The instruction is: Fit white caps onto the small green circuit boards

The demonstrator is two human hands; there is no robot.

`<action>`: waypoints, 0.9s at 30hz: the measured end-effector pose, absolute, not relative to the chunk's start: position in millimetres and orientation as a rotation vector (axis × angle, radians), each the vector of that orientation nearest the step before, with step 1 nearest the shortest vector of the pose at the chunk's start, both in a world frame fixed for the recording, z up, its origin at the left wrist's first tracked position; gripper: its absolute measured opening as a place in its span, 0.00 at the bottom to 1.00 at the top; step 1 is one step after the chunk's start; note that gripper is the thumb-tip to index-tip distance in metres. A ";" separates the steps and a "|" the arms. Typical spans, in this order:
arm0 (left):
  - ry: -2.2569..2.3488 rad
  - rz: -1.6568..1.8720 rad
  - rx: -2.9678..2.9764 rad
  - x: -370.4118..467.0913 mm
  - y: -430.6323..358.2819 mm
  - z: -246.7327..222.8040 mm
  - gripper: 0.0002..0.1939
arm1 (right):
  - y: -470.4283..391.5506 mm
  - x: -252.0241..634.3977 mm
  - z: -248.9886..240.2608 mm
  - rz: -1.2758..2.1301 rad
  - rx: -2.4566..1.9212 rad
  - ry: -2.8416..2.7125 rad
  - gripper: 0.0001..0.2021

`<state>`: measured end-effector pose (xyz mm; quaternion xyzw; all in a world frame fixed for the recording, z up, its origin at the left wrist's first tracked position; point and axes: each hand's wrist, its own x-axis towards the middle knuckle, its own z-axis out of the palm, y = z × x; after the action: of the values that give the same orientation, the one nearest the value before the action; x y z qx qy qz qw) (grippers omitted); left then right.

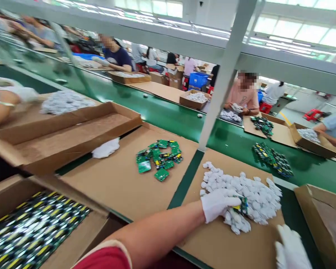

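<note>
At lower right, the left hand (222, 203) pinched one board (243, 205) by one white pile (257, 196); the right hand (292, 248) was loosely spread.

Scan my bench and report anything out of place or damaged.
A white glove or cloth lies alone, crumpled, at the edge of the cardboard sheet, beside the long open box. It looks odd because the small white pieces are heaped separately, farther right. I can make out no damage or spill.
</note>
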<state>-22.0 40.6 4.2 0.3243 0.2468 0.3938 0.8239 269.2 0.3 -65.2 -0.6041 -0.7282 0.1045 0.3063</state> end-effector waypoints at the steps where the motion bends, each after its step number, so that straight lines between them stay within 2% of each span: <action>1: 0.534 0.834 0.709 -22.5 39.7 6.6 0.22 | -9.9 259.7 -65.1 0.141 -1.664 -1.975 0.27; 3: 0.547 0.849 0.733 -23.3 38.7 10.4 0.20 | -27.3 239.4 -60.9 -0.003 -1.723 -2.161 0.29; 6: 0.552 0.861 0.707 -23.8 37.2 13.5 0.17 | -34.8 222.2 -44.1 0.013 -1.625 -2.504 0.33; 11: 0.570 0.909 0.640 -24.4 31.9 24.9 0.12 | -27.9 224.9 -19.9 -0.086 -1.990 -2.294 0.31; 15: 0.587 0.874 0.624 -25.1 31.1 34.0 0.11 | -34.4 218.2 -21.1 0.062 -1.679 -2.548 0.38; 19: 0.617 0.864 0.626 -24.8 31.6 31.2 0.13 | -32.2 219.0 -21.9 -0.040 -1.911 -2.340 0.32; 23: 0.628 0.851 0.639 -26.0 32.2 25.2 0.15 | -27.9 223.9 -22.1 0.099 -1.670 -2.518 0.37; 27: 0.607 0.847 0.683 -28.4 33.4 23.3 0.12 | -21.3 244.3 -22.9 0.141 -1.778 -2.262 0.30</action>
<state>-28.4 33.4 23.3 0.3198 0.2840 0.3965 0.8123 244.3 -21.3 -22.9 -0.6120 -0.7786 0.0487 0.1299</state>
